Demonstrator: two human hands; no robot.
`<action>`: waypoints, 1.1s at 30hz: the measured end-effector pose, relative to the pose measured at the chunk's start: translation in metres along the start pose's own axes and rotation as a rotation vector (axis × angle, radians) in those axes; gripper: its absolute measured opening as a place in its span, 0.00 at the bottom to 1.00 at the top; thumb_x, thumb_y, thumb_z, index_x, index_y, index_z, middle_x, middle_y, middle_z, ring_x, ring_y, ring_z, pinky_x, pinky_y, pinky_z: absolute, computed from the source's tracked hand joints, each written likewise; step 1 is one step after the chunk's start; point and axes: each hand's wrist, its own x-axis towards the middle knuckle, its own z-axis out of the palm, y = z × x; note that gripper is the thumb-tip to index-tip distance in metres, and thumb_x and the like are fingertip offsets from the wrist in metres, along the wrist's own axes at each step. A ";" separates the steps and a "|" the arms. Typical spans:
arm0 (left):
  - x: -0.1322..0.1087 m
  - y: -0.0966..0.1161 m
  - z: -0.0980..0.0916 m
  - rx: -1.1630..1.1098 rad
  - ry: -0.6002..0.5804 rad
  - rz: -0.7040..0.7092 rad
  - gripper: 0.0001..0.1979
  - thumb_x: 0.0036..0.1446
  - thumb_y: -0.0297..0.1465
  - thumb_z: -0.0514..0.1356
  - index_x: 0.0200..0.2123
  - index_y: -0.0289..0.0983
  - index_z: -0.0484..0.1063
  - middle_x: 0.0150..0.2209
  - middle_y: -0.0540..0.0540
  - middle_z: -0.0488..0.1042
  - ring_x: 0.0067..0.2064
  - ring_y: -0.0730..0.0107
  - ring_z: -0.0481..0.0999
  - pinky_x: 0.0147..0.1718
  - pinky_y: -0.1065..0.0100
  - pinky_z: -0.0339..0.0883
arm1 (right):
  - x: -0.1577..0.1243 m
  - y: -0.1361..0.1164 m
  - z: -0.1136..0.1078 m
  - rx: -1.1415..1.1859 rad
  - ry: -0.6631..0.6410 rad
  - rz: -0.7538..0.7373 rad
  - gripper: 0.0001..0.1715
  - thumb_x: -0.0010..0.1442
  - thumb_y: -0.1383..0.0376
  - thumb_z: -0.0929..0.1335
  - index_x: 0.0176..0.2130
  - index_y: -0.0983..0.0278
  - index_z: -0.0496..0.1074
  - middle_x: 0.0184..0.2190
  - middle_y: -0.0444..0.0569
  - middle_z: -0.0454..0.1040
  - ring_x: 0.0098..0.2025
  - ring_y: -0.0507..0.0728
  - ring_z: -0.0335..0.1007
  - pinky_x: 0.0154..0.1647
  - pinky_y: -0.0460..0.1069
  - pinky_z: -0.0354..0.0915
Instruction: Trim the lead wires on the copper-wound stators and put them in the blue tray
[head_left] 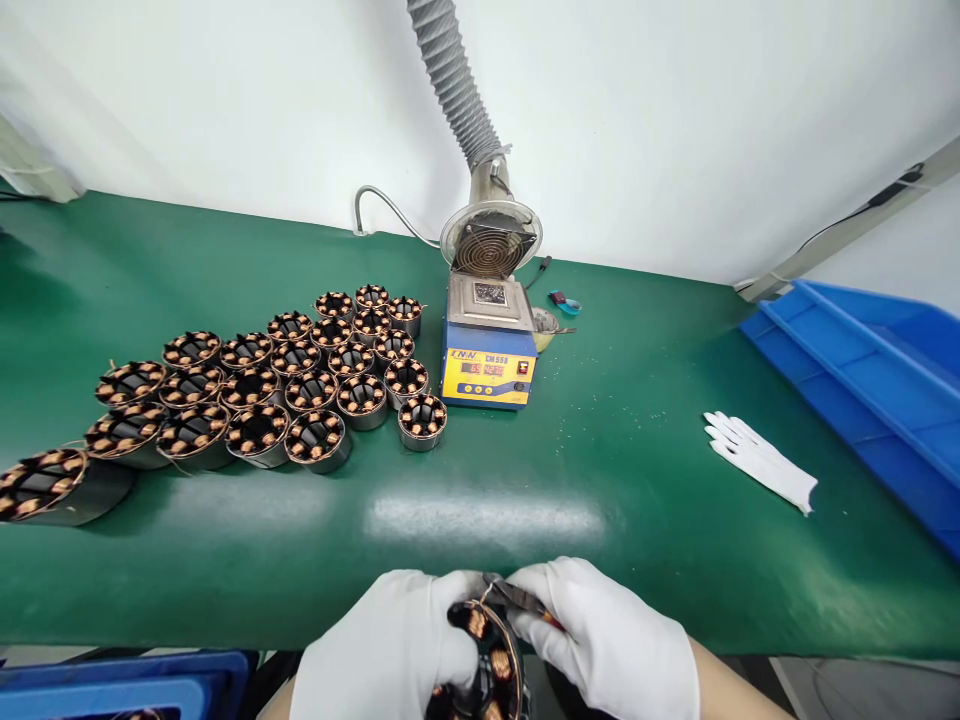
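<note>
Right now my left hand point(390, 645) is closed around a wound ring point(498, 658) at the near edge of the counter point(652, 540), thumb hooked into its open middle, and my right hand point(607, 635) is wrapped around small cutters point(523, 598). The two hands are close together, with the ring between them, mostly under the left. The cutters lie slantwise, handles toward the near right and tip toward the far left, so the tip sits at the ring's far rim, right by a thin wire end point(487, 593). I can't tell whether the blades pinch that wire or only stand beside it.

The ring's body is dark and round, set with shiny copper coils point(477, 623) between black pieces; the cloth over my hands is white, soft and matt. Far to the left stand other wound rings point(319, 440), short metal cylinders with the same copper tops. Beyond my hands is a blue-and-yellow box point(487, 375) below a ribbed grey hose point(454, 85). To the right a limp white glove point(761, 462) lies short of a smooth blue plastic bin point(874, 365).
</note>
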 end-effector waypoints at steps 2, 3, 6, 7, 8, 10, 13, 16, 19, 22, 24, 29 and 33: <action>-0.001 0.000 0.000 0.000 -0.005 -0.004 0.10 0.49 0.44 0.63 0.32 0.46 0.74 0.42 0.57 0.72 0.32 0.74 0.70 0.32 0.73 0.64 | 0.000 -0.002 0.001 -0.029 0.006 0.015 0.11 0.62 0.66 0.59 0.29 0.62 0.65 0.25 0.44 0.72 0.26 0.53 0.66 0.26 0.46 0.55; -0.001 -0.001 0.000 0.001 -0.005 -0.008 0.10 0.49 0.44 0.63 0.31 0.46 0.74 0.42 0.56 0.72 0.32 0.74 0.69 0.32 0.73 0.64 | 0.000 -0.003 0.001 -0.042 0.008 0.031 0.11 0.62 0.66 0.59 0.29 0.62 0.65 0.25 0.44 0.72 0.26 0.54 0.67 0.26 0.46 0.55; -0.002 -0.003 0.006 0.001 -0.015 -0.005 0.09 0.49 0.43 0.62 0.31 0.45 0.74 0.43 0.54 0.72 0.33 0.73 0.70 0.34 0.72 0.65 | 0.000 -0.006 0.004 -0.076 0.039 0.080 0.07 0.60 0.67 0.61 0.31 0.62 0.66 0.27 0.46 0.73 0.29 0.56 0.69 0.28 0.46 0.57; -0.002 -0.004 0.008 0.002 -0.016 -0.005 0.09 0.49 0.42 0.62 0.32 0.45 0.74 0.44 0.54 0.72 0.33 0.72 0.70 0.34 0.72 0.65 | 0.000 -0.007 0.006 -0.084 0.048 0.093 0.06 0.60 0.68 0.61 0.32 0.62 0.66 0.28 0.46 0.74 0.29 0.56 0.70 0.28 0.46 0.57; -0.003 -0.005 0.009 0.004 -0.016 -0.006 0.09 0.49 0.42 0.62 0.33 0.46 0.74 0.44 0.54 0.72 0.34 0.72 0.70 0.34 0.73 0.65 | 0.000 -0.007 0.007 -0.092 0.054 0.103 0.05 0.60 0.68 0.62 0.32 0.62 0.66 0.28 0.47 0.74 0.30 0.57 0.70 0.28 0.46 0.58; -0.003 -0.005 0.010 0.006 -0.011 -0.009 0.08 0.50 0.41 0.62 0.32 0.46 0.73 0.43 0.55 0.72 0.34 0.73 0.70 0.34 0.73 0.65 | -0.001 -0.006 0.008 -0.093 0.041 0.106 0.06 0.60 0.68 0.61 0.32 0.62 0.66 0.29 0.47 0.75 0.31 0.57 0.71 0.29 0.46 0.58; -0.002 -0.002 0.006 0.013 -0.026 -0.001 0.09 0.49 0.42 0.62 0.30 0.45 0.73 0.43 0.55 0.72 0.33 0.73 0.70 0.34 0.73 0.65 | -0.001 -0.004 0.008 -0.044 0.000 0.061 0.08 0.62 0.67 0.59 0.32 0.62 0.66 0.29 0.47 0.75 0.31 0.56 0.71 0.28 0.46 0.57; 0.000 0.002 -0.001 0.017 -0.050 0.011 0.09 0.48 0.43 0.64 0.30 0.45 0.74 0.42 0.55 0.72 0.33 0.73 0.71 0.34 0.74 0.65 | 0.000 -0.001 0.007 0.001 -0.025 0.022 0.10 0.62 0.66 0.58 0.32 0.62 0.65 0.28 0.46 0.74 0.29 0.55 0.69 0.27 0.46 0.57; 0.002 0.004 -0.005 0.001 -0.049 0.016 0.08 0.49 0.41 0.64 0.28 0.44 0.74 0.43 0.55 0.72 0.33 0.74 0.71 0.33 0.74 0.65 | -0.001 0.001 0.007 0.017 -0.020 0.007 0.11 0.62 0.66 0.57 0.31 0.62 0.65 0.27 0.46 0.74 0.27 0.54 0.68 0.27 0.46 0.56; 0.003 0.004 -0.004 -0.009 -0.053 0.021 0.07 0.48 0.40 0.64 0.28 0.44 0.74 0.43 0.55 0.72 0.32 0.74 0.71 0.32 0.74 0.65 | -0.002 0.003 0.009 0.035 -0.001 -0.015 0.12 0.63 0.65 0.57 0.31 0.62 0.64 0.26 0.47 0.73 0.27 0.55 0.68 0.26 0.46 0.55; 0.002 0.003 -0.002 -0.010 -0.054 0.025 0.08 0.47 0.42 0.64 0.29 0.44 0.74 0.43 0.55 0.73 0.32 0.73 0.71 0.32 0.74 0.65 | -0.002 0.004 0.010 0.046 -0.001 -0.020 0.12 0.63 0.65 0.57 0.31 0.62 0.64 0.26 0.47 0.73 0.27 0.55 0.68 0.26 0.46 0.55; 0.000 -0.001 0.008 -0.029 -0.025 0.014 0.06 0.51 0.39 0.62 0.27 0.44 0.73 0.41 0.54 0.73 0.33 0.73 0.71 0.33 0.73 0.65 | -0.002 0.004 0.010 0.057 -0.007 0.008 0.12 0.62 0.65 0.57 0.31 0.63 0.65 0.27 0.47 0.73 0.28 0.55 0.68 0.27 0.46 0.56; 0.001 0.001 0.007 -0.033 -0.054 0.022 0.07 0.48 0.40 0.64 0.28 0.45 0.74 0.41 0.55 0.73 0.31 0.74 0.70 0.33 0.74 0.66 | -0.004 0.003 0.014 0.025 0.001 0.052 0.11 0.62 0.64 0.58 0.32 0.62 0.66 0.27 0.49 0.74 0.29 0.57 0.69 0.28 0.47 0.58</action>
